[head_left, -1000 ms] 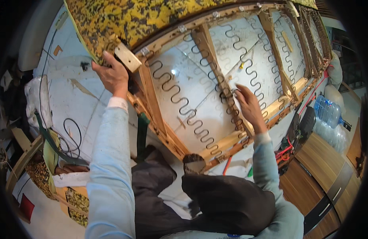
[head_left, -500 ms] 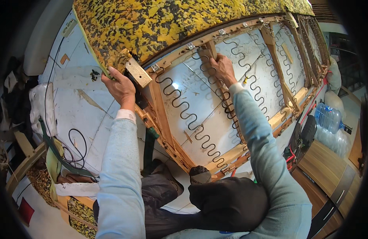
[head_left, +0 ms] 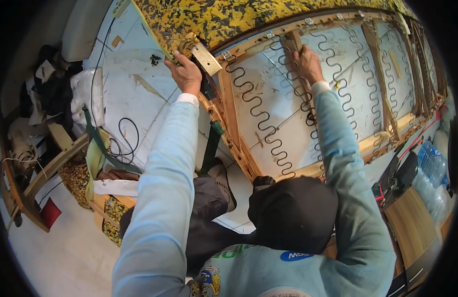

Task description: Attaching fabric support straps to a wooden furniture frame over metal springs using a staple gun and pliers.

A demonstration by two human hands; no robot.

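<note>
A wooden sofa frame [head_left: 228,106] lies across the floor, with black zigzag springs [head_left: 252,100] strung over it. Along its far side stands a panel of yellow and black bonded foam [head_left: 214,21]. My left hand [head_left: 186,74] is closed round the panel's edge at the near left corner, beside a wooden block [head_left: 207,59]. My right hand [head_left: 306,64] has its fingers curled at a wooden crosspiece [head_left: 292,41] between the springs, near the far rail. Its fingertips are partly hidden behind the knuckles.
On the left a black cable [head_left: 135,136] loops over the tiled floor, near another wooden frame [head_left: 53,166] with foam. A dark covered knee [head_left: 293,208] is at the near rail. Right of the frame are a clear blue water bottle [head_left: 432,163] and a wood-grain cabinet [head_left: 412,222].
The view has shifted, so the frame and foam appear further right and higher. Both hands keep about the same places on the frame and panel.
</note>
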